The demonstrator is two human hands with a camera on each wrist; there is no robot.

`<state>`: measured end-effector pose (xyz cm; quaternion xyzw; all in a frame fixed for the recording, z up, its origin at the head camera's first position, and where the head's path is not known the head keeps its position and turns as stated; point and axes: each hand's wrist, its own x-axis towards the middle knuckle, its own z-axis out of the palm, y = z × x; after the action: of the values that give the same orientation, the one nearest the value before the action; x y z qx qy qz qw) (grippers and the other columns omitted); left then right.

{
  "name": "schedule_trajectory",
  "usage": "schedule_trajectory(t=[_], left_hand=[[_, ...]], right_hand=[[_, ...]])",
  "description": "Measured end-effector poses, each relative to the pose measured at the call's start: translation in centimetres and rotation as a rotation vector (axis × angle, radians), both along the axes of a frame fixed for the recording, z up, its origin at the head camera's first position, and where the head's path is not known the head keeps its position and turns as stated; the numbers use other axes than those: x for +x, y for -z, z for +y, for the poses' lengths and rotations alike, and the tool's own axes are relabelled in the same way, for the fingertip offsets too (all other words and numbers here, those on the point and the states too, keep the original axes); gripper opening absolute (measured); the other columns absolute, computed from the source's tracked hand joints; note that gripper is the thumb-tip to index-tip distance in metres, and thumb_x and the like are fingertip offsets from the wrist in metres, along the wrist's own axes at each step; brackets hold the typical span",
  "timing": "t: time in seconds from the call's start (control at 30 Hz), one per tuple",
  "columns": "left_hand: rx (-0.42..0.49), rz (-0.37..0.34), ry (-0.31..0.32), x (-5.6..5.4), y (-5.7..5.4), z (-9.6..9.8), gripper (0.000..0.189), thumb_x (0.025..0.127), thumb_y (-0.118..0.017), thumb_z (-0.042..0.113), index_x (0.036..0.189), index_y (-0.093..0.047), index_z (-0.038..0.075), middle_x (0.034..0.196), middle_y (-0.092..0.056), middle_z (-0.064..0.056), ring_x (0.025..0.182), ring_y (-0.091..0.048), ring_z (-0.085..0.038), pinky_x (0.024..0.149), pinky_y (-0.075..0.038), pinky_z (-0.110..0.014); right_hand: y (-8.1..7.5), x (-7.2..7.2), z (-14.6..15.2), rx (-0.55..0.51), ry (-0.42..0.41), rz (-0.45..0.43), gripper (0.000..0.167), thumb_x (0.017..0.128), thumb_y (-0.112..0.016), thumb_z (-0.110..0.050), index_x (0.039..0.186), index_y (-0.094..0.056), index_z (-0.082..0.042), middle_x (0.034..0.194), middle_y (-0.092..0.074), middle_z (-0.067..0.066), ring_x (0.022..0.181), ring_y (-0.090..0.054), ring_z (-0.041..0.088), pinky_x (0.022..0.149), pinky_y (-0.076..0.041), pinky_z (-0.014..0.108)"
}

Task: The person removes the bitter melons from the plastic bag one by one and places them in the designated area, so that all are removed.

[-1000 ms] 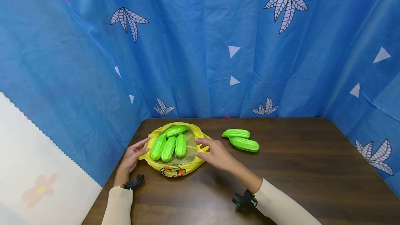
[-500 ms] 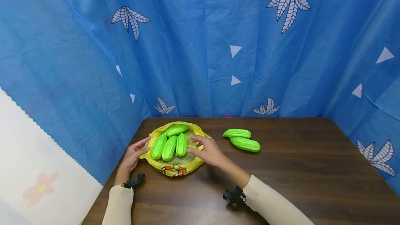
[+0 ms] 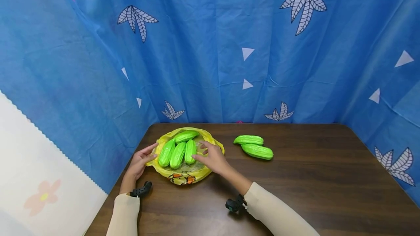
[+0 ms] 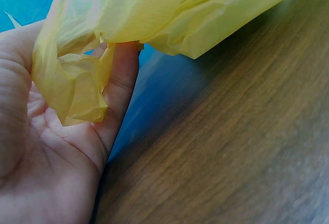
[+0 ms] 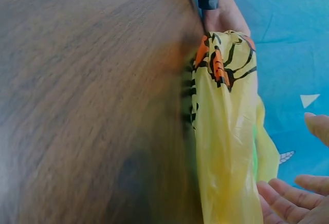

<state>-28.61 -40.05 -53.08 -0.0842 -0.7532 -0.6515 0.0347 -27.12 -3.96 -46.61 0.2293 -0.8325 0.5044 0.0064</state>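
Note:
A yellow plastic bag (image 3: 191, 176) with a cartoon print lies with its mouth wide, several bright green bitter melons (image 3: 177, 155) inside. At its left rim my left hand (image 3: 137, 162) holds the bag's edge between thumb and fingers; a crumpled fold of the bag (image 4: 82, 85) hangs over the palm in the left wrist view. My right hand (image 3: 213, 157) reaches over the right rim, thumb tip right at the rightmost bitter melon (image 3: 190, 151) and fingers spread. In the right wrist view the right hand's fingers (image 5: 293, 203) are apart beside the bag's side.
Two more bitter melons (image 3: 257, 151) lie together on the dark wooden table (image 3: 311, 177), right of the bag. A blue patterned curtain (image 3: 197, 46) hangs behind the table and round its sides. White cloth (image 3: 29, 163) shows at the lower left.
My right hand has moved left from the bag's right rim to the rightmost bitter melon. The left hand and the bitter melons stay where they were.

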Motion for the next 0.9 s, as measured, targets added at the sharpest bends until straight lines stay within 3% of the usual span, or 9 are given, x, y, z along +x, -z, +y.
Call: schedule_trajectory(t=[0.2, 0.43, 0.57, 0.77, 0.9], left_hand=[[0.010, 0.008, 0.012, -0.1, 0.1, -0.1, 0.055, 0.096, -0.067, 0.002, 0.147, -0.047, -0.007, 0.145, -0.056, 0.009, 0.135, -0.042, 0.002, 0.103, -0.038, -0.013], [0.016, 0.001, 0.009, 0.2, -0.3, 0.1, 0.056, 0.097, -0.066, 0.002, 0.148, -0.045, -0.008, 0.150, -0.053, 0.000, 0.137, -0.041, -0.001, 0.103, -0.038, -0.012], [0.018, -0.005, 0.010, 0.2, -0.3, 0.1, 0.056, 0.097, -0.066, 0.001, 0.148, -0.045, -0.008, 0.152, -0.051, -0.002, 0.138, -0.040, -0.001, 0.103, -0.038, -0.012], [0.021, -0.010, 0.009, 0.1, -0.2, 0.0, 0.056, 0.097, -0.066, 0.001, 0.148, -0.045, -0.008, 0.152, -0.051, -0.002, 0.140, -0.039, -0.004, 0.103, -0.039, -0.013], [0.009, -0.018, 0.006, 0.1, -0.2, 0.0, 0.056, 0.097, -0.066, 0.003, 0.149, -0.045, -0.006, 0.152, -0.051, 0.000, 0.145, -0.035, -0.011, 0.103, -0.038, -0.012]], right_hand=[[0.6, -0.2, -1.1, 0.016, 0.019, -0.011, 0.066, 0.088, -0.080, -0.035, 0.142, -0.056, -0.005, 0.122, -0.068, 0.018, 0.096, -0.069, 0.032, 0.075, -0.057, 0.038], [1.4, -0.6, -2.2, 0.020, 0.042, -0.018, 0.071, 0.088, -0.081, -0.036, 0.145, -0.052, -0.002, 0.124, -0.067, 0.020, 0.099, -0.069, 0.035, 0.077, -0.057, 0.044], [1.7, -0.6, -2.6, 0.034, 0.058, -0.013, 0.075, 0.087, -0.081, -0.036, 0.145, -0.051, 0.000, 0.124, -0.067, 0.019, 0.096, -0.069, 0.033, 0.074, -0.057, 0.040], [1.9, -0.6, -3.1, 0.072, 0.085, -0.012, 0.079, 0.085, -0.083, -0.035, 0.148, -0.049, -0.001, 0.125, -0.067, 0.016, 0.069, -0.060, 0.015, 0.061, -0.049, 0.031], [2.1, -0.6, -3.3, 0.097, 0.100, 0.001, 0.082, 0.084, -0.084, -0.038, 0.148, -0.048, -0.001, 0.125, -0.067, 0.016, 0.057, -0.050, 0.009, 0.060, -0.047, 0.031]])
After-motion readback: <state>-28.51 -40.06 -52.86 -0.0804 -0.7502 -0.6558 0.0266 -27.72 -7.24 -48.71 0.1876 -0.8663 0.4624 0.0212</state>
